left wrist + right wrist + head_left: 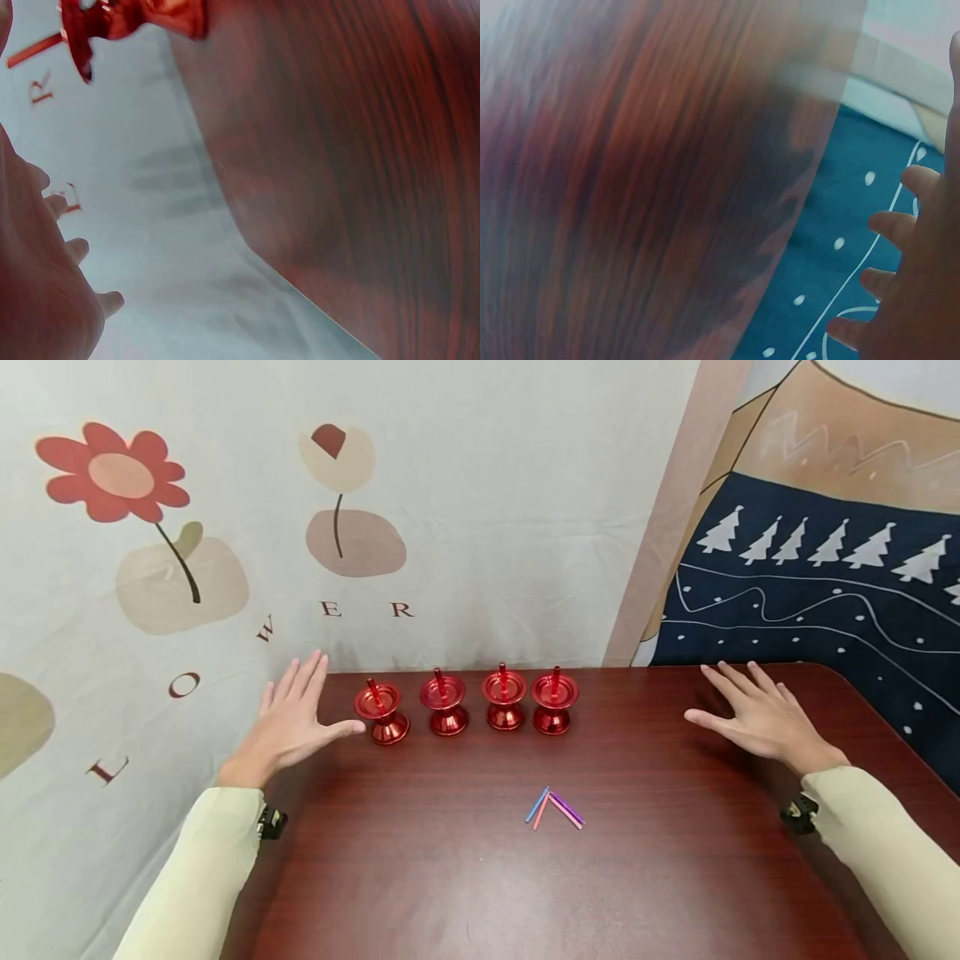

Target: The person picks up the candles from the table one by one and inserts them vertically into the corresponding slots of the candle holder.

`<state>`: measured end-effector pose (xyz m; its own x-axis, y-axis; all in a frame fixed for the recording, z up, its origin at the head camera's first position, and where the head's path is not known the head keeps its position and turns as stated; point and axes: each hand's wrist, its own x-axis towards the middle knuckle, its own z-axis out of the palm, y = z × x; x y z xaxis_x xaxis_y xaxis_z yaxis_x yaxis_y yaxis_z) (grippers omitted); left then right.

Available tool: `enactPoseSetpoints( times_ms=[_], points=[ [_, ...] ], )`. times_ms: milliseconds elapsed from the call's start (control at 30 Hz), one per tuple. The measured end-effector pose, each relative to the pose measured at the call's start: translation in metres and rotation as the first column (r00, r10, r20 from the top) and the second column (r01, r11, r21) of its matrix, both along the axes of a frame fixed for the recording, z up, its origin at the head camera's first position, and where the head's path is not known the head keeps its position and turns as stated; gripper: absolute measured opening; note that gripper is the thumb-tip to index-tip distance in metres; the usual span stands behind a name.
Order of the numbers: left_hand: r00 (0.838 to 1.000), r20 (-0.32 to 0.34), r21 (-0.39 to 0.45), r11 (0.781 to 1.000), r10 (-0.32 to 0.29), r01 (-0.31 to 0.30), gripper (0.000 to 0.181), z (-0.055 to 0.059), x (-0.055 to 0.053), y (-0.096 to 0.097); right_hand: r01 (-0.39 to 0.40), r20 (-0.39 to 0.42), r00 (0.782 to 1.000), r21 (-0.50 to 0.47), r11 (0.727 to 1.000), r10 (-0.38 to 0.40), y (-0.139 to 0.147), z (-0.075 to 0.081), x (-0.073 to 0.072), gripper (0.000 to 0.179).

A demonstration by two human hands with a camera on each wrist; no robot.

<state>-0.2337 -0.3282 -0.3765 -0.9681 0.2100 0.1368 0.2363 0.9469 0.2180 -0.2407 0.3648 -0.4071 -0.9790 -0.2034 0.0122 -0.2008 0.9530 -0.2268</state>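
Several shiny red metal candle holders stand upright in a row near the table's back edge; each has a flared base, a dish and a thin red stem. My left hand [292, 714] hovers beside the leftmost candle holder [389, 728], fingers spread and straight, holding nothing. Part of a candle holder [127, 15] shows at the top of the left wrist view. Over the table's right side, my right hand [757, 714] is spread too, with nothing in it. Nearer the front lie thin coloured sticks like small candles: a blue one [536, 807], a purple one [570, 810] and pink ones.
The dark red wooden table [420, 877] has a rounded back right corner. Behind it hangs a pale cloth [510, 527] with flowers and letters. A navy cloth [795, 610] with white trees hangs at the right. Each wrist carries a small black device.
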Motion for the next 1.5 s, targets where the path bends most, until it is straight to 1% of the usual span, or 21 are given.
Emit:
enactPoseSetpoints(
  times_ms=[133, 267, 367, 433, 567, 700, 733, 800, 867, 900, 967, 1033, 1067, 1100, 1133, 1200, 1300, 1400, 1467, 1500],
  points=[
    [1.000, -0.021, 0.022, 1.000, -0.008, 0.009, 0.128, 0.005, 0.005, 0.014, -0.026, -0.019, 0.999, -0.012, 1.000, 0.026, -0.012, 0.001, 0.003, 0.099],
    [0.999, -0.040, 0.057, 0.998, -0.011, 0.013, 0.130, 0.007, 0.012, 0.029, -0.053, -0.026, 0.998, -0.040, 0.998, 0.052, -0.027, 0.003, 0.008, 0.097],
    [0.998, -0.066, 0.082, 0.996, -0.013, 0.019, 0.133, 0.009, 0.018, 0.041, -0.078, -0.033, 0.997, -0.068, 0.995, 0.076, -0.038, 0.003, 0.011, 0.096],
    [0.995, -0.098, 0.095, 0.995, -0.022, 0.032, 0.134, 0.010, 0.020, 0.048, -0.093, -0.041, 0.995, -0.087, 0.992, 0.090, -0.046, 0.003, 0.014, 0.095],
    [0.982, -0.176, 0.105, 0.991, -0.065, 0.085, 0.134, 0.009, 0.024, 0.065, -0.127, -0.083, 0.989, -0.106, 0.986, 0.119, -0.062, 0.003, 0.019, 0.093],
    [0.958, -0.261, 0.093, 0.984, -0.123, 0.152, 0.135, 0.006, 0.027, 0.084, -0.160, -0.108, 0.983, -0.120, 0.980, 0.147, -0.078, 0.003, 0.025, 0.091],
    [0.950, -0.281, 0.089, 0.982, -0.138, 0.169, 0.135, 0.005, 0.028, 0.090, -0.168, -0.109, 0.982, -0.123, 0.978, 0.155, -0.082, 0.003, 0.026, 0.090],
    [0.927, -0.329, 0.072, 0.974, -0.180, 0.215, 0.133, 0.004, 0.028, 0.100, -0.186, -0.112, 0.979, -0.138, 0.973, 0.171, -0.091, 0.002, 0.029, 0.089],
    [0.893, -0.385, 0.052, 0.961, -0.231, 0.271, 0.128, 0.002, 0.029, 0.112, -0.209, -0.117, 0.974, -0.164, 0.964, 0.192, -0.099, 0.002, 0.032, 0.088],
    [0.874, -0.413, 0.043, 0.953, -0.258, 0.301, 0.125, 0.001, 0.029, 0.118, -0.222, -0.119, 0.972, -0.181, 0.958, 0.203, -0.103, 0.002, 0.033, 0.087],
    [0.828, -0.464, 0.027, 0.929, -0.316, 0.369, 0.120, -0.001, 0.029, 0.131, -0.245, -0.114, 0.968, -0.227, 0.942, 0.224, -0.111, 0.003, 0.036, 0.086],
    [0.790, -0.496, 0.030, 0.901, -0.362, 0.432, 0.113, -0.002, 0.029, 0.145, -0.256, -0.094, 0.966, -0.286, 0.923, 0.239, -0.118, 0.003, 0.039, 0.084],
    [0.779, -0.500, 0.043, 0.888, -0.378, 0.459, 0.109, -0.003, 0.030, 0.153, -0.258, -0.079, 0.966, -0.314, 0.914, 0.245, -0.122, 0.003, 0.040, 0.083],
    [0.774, -0.498, 0.059, 0.875, -0.392, 0.481, 0.106, -0.004, 0.030, 0.161, -0.258, -0.063, 0.966, -0.344, 0.903, 0.252, -0.125, 0.003, 0.042, 0.082],
    [0.772, -0.491, 0.079, 0.862, -0.403, 0.500, 0.103, -0.004, 0.031, 0.169, -0.258, -0.049, 0.965, -0.368, 0.893, 0.258, -0.129, 0.003, 0.043, 0.081],
    [0.777, -0.474, 0.125, 0.842, -0.415, 0.525, 0.100, -0.006, 0.031, 0.184, -0.257, -0.026, 0.962, -0.407, 0.876, 0.270, -0.136, 0.003, 0.046, 0.077],
    [0.796, -0.439, 0.192, 0.822, -0.417, 0.537, 0.092, -0.009, 0.029, 0.205, -0.281, -0.018, 0.951, -0.463, 0.841, 0.308, -0.148, 0.002, 0.050, 0.069],
    [0.825, -0.398, 0.260, 0.813, -0.401, 0.521, 0.082, -0.014, 0.025, 0.222, -0.315, -0.017, 0.935, -0.505, 0.803, 0.355, -0.159, -0.001, 0.052, 0.061],
    [0.854, -0.358, 0.314, 0.812, -0.378, 0.491, 0.077, -0.017, 0.022, 0.232, -0.343, -0.020, 0.919, -0.532, 0.774, 0.394, -0.166, -0.003, 0.054, 0.056],
    [0.868, -0.338, 0.342, 0.812, -0.364, 0.473, 0.075, -0.018, 0.021, 0.237, -0.355, -0.022, 0.913, -0.539, 0.764, 0.408, -0.169, -0.004, 0.055, 0.054]
  ],
)
